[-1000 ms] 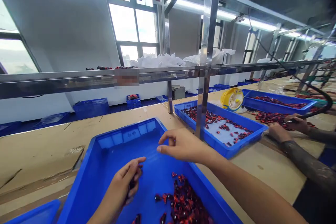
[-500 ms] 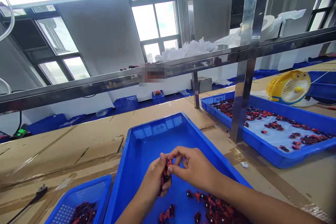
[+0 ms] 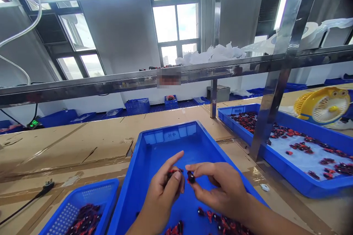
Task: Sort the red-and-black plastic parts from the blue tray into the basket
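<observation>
Lower-middle of frame: right hand (image 3: 222,187) pinches 1 red-black piece (image 3: 191,178), left hand (image 3: 165,189) curls round more pieces (image 3: 171,173), both above blue tray (image 3: 171,134), probably so dropped ones land inside.

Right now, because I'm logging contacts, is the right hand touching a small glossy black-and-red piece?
Touching. The head view shows the right hand holding the small glossy black-and-red piece at its fingertips, between thumb and index finger.
</observation>
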A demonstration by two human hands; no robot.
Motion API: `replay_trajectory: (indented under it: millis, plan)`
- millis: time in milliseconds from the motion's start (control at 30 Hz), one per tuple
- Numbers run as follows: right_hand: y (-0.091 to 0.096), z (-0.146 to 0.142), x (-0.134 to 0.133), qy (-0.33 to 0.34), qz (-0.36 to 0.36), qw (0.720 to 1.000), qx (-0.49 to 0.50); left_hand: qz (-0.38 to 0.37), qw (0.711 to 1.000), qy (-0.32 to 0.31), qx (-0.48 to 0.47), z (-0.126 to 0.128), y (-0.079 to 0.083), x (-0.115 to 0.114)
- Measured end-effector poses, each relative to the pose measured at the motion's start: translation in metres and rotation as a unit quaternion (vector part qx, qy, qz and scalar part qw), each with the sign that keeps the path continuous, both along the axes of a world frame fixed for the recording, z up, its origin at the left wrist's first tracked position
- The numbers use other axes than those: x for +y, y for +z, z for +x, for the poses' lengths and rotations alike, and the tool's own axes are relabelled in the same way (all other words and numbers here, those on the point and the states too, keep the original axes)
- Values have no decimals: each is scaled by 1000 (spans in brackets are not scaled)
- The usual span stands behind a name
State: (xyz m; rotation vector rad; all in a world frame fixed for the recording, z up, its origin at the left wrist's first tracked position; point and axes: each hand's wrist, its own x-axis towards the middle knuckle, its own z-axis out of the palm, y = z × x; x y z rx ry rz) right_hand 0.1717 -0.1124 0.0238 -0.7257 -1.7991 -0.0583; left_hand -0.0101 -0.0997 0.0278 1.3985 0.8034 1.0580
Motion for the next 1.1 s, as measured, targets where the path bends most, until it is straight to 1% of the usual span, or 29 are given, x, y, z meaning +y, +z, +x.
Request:
replay_trajectory:
  millis: [33,100,133,167,200,233,267,300,333,367,400,433,467,533,567,600,667,733,767,833,867,933,1000,1067,1100]
  plan:
    - [0,-1,-1,-2,-5,1000,0,-12,1000,-8,-9,0,1,-1]
    - [1,-2,-2,6,-57,998,22,-73,996,-38,-41,-3,3,1]
    - [1,-2,-2,18,-104,993,46,-113,990,-58,-62,-5,3,3]
    - [1,-2,-1,44,-167,982,78,-152,982,-78,-82,-6,4,5]
    - [0,-1,1,88,-237,960,120,-186,973,-97,-99,-8,4,7]
    - [0,0,4,147,-310,924,170,-207,966,-105,-111,-9,4,8]
    - [-1,2,7,212,-378,873,223,-212,965,-105,-112,-9,4,10]
    - [-2,3,10,276,-438,812,271,-201,970,-96,-98,-8,4,10]
    - [-3,4,14,324,-481,753,310,-172,979,-81,-70,-7,3,11]
    - [-4,5,17,351,-508,712,334,-128,989,-63,-28,-6,1,11]
    - [-5,5,20,355,-520,700,339,-77,996,-47,19,-5,0,10]
    - [-6,4,22,339,-519,717,318,-32,997,-37,62,-3,-2,9]
    - [-6,2,22,312,-504,758,273,1,995,-33,96,-3,-3,9]
    - [-6,-2,20,243,-441,854,132,35,988,-35,149,-3,-4,7]
    - [-6,-5,17,210,-404,888,62,46,982,-40,180,-4,-3,6]
    - [-6,-7,15,182,-370,911,5,62,973,-46,217,-6,-1,4]
    - [-7,-11,9,143,-324,933,-63,107,949,-58,292,-9,3,3]
    - [-8,-12,6,109,-298,944,-94,133,934,-59,326,-12,5,1]
    - [-8,-11,5,91,-288,948,-104,128,936,-59,323,-12,6,0]
    - [-8,-10,6,62,-281,952,-104,97,952,-61,283,-9,4,0]
    - [-8,-9,7,53,-286,952,-89,80,962,-63,251,-8,2,0]
    - [-7,-8,10,60,-314,947,-27,57,979,-64,187,-4,-3,2]
    - [-6,-8,12,113,-357,925,62,70,983,-36,166,-1,-7,4]
    - [-6,-9,12,188,-402,886,137,98,978,-1,183,0,-8,6]
    - [-6,-10,12,218,-419,867,158,109,975,12,192,0,-8,7]
